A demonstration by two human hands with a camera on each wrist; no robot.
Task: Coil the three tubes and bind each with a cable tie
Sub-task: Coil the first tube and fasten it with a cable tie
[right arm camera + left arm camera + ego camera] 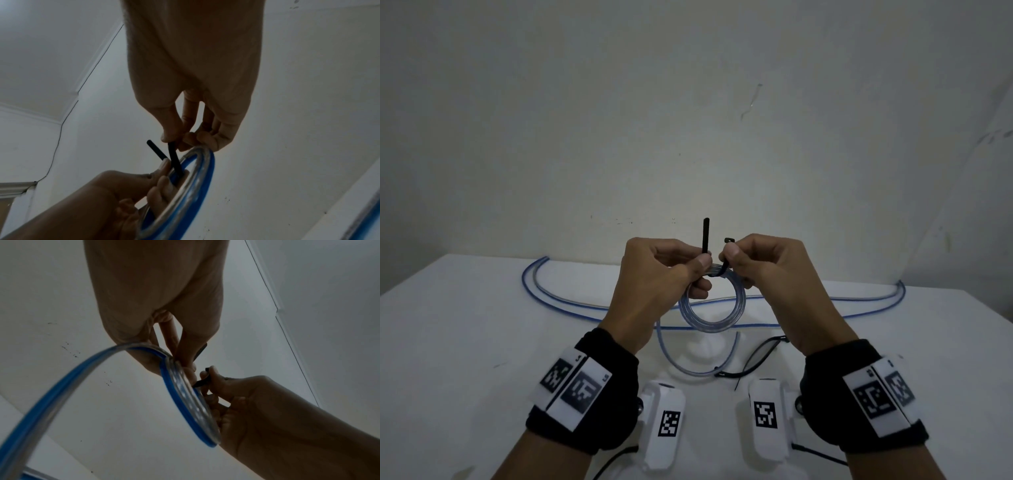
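A: Status? Biggest first.

B: White worktop (482, 325), matte. Two long tubes (592, 305) lie uncoiled across the back of it, clear with a blue stripe. A third-looking loose loop of tube sits near the front edge, spare ties (756, 356) just beside it, thin and black.

A: And the one in hand?

B: Coil (710, 313) is held up off the worktop, between both hands. Several turns, round, glossy clear plastic, blue line along it. Looks springy, I'd guess it wants to unwind.

A: Hands?

B: Left hand (654, 284) pinches the tie (705, 236) tail, which sticks up straight; its lower fingers are curled against the coil. Right hand (767, 274) pinches the tie's head end, other fingers curled under the coil. Both clamped, neither free.

A: Tie closed?

B: Not yet. It wraps the top of the coil, both ends stand apart above it. Flat, stiff black strap, small blocky head.

A: How to finish it well?

B: Keep the turns bunched with the lower fingers. Steer the tail tip into the head slot, then pull until snug. Don't crush the tube. Risk: a turn slipping out of the bundle while feeding the tail.

A: Progress?

B: First of three, I'd say.
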